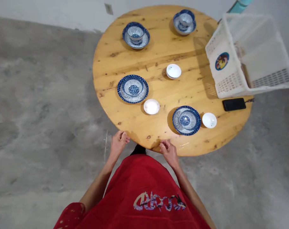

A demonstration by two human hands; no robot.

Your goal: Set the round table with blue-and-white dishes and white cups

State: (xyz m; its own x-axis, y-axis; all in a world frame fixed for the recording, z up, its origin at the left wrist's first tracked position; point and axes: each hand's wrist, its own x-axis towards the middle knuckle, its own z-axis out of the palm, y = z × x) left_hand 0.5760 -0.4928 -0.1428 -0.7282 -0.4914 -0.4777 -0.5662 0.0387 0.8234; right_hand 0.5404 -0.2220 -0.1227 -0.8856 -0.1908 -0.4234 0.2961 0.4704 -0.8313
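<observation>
My left hand [118,143] hovers at the near left edge of the round wooden table [156,127], its fingers loosely bent and nothing visible in them. At the near edge, my right hand [168,152] has its thumb and forefinger slightly apart, with no object between them. Closest to the right hand is a blue-patterned plate [175,122] bearing a matching bowl [187,119], with a small white bowl [209,120] beside it. Further in, another blue-rimmed plate [120,94] carries a bowl [133,86]. A small white dish [151,107] lies close to that plate.
Two more blue-patterned sets, a bowl [136,34] and a bowl [185,19] on plates, stand at the far side. One white bowl [173,71] sits mid-table. A white plastic basket [230,68] and a black phone [234,104] occupy the right side. A wall lies behind.
</observation>
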